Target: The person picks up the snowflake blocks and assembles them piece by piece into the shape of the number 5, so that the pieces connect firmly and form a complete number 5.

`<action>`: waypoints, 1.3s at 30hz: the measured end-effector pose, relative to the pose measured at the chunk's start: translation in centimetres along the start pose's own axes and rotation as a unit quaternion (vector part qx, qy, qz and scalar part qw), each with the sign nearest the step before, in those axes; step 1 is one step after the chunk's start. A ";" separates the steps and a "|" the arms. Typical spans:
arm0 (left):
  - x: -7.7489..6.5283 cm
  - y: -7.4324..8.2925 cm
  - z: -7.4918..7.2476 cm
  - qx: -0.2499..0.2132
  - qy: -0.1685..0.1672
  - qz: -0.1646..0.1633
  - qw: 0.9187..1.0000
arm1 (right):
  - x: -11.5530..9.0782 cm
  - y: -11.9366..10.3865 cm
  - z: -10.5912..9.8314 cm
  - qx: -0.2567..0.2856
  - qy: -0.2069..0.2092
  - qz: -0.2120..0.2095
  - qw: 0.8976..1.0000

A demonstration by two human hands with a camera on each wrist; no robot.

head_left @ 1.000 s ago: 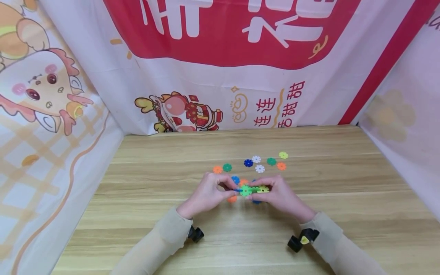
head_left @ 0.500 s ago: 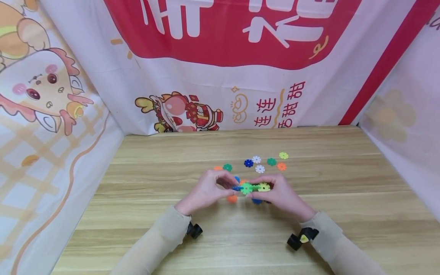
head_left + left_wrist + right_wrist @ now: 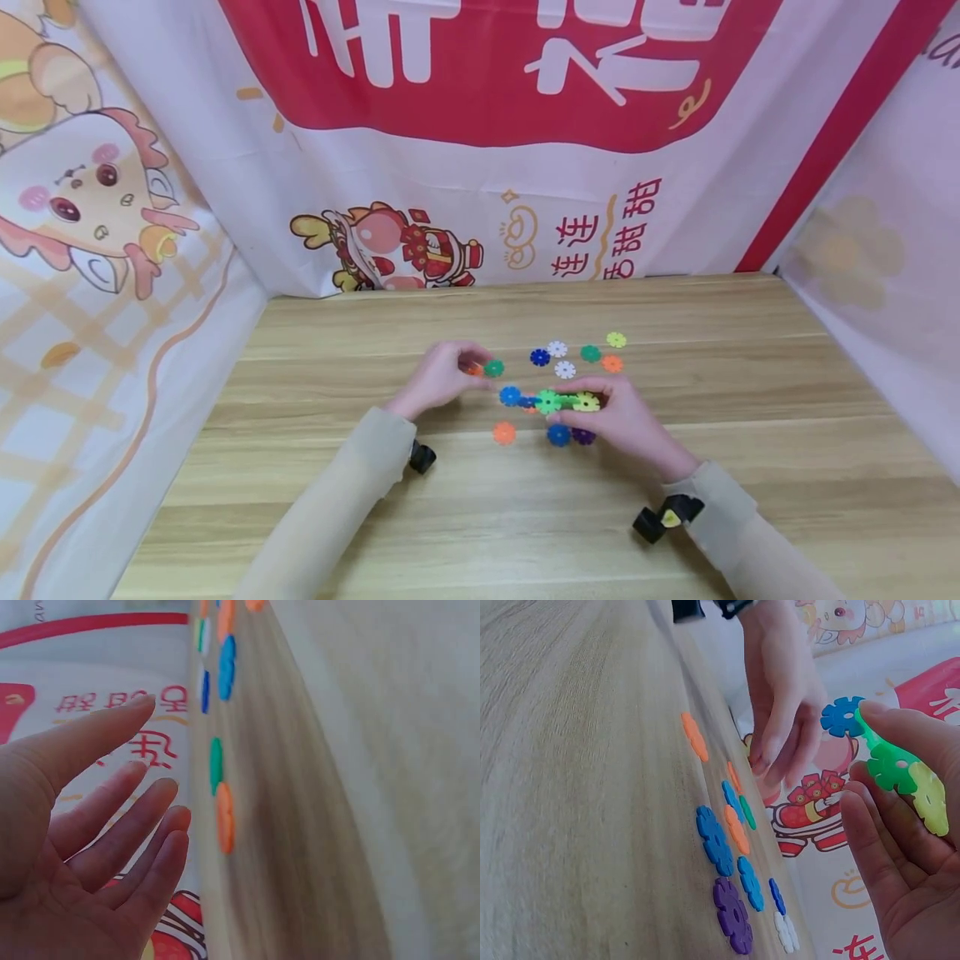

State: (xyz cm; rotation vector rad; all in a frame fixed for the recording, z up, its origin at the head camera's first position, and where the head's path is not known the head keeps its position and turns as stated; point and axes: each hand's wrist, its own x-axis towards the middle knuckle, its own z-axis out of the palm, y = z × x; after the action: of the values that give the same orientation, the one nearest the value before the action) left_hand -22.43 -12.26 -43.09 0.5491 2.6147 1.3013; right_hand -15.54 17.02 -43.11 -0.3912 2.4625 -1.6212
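Note:
My right hand [image 3: 626,417] pinches a small chain of slotted snowflake discs above the table. In the right wrist view the chain shows a blue disc [image 3: 843,717] at one end, green discs [image 3: 892,766] in the middle and a yellow disc [image 3: 930,798] near the palm. My left hand [image 3: 442,379] holds nothing; its fingers are spread and slightly bent in the left wrist view. It hovers by an orange disc [image 3: 226,817] and a green disc [image 3: 216,766] lying on the table. In the head view its fingers partly cover that orange disc.
Loose discs lie around the hands on the wooden table [image 3: 480,517]: an orange one [image 3: 505,433], a blue one [image 3: 558,435] and a purple one [image 3: 583,436] nearer me. Behind are white [image 3: 565,369], dark blue [image 3: 540,357] and several others. Printed cloth [image 3: 450,167] walls the back and sides.
My left hand has let go of the chain's blue end and moved left and away from me, toward the orange and green discs. The right hand still holds the chain, slightly farther right.

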 end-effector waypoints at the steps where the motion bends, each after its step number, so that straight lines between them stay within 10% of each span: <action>1: 0.5 -0.2 0.0 0.007 -0.004 -0.007 1.000 | 0.0 0.0 0.0 0.000 -0.001 0.000 1.000; 18: 3.9 -0.4 0.4 0.073 -0.041 -0.083 0.993 | 0.1 0.2 0.0 -0.004 -0.001 0.000 1.000; 39: 3.2 0.3 0.6 0.026 -0.015 -0.028 0.999 | -0.1 -0.1 -0.1 -0.005 -0.001 0.011 1.000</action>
State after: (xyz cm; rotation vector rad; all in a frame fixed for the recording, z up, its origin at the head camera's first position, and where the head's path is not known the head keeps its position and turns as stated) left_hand -25.10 -10.35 -43.18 0.4956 2.6261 1.2040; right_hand -15.49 17.08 -43.03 -0.3657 2.4651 -1.5987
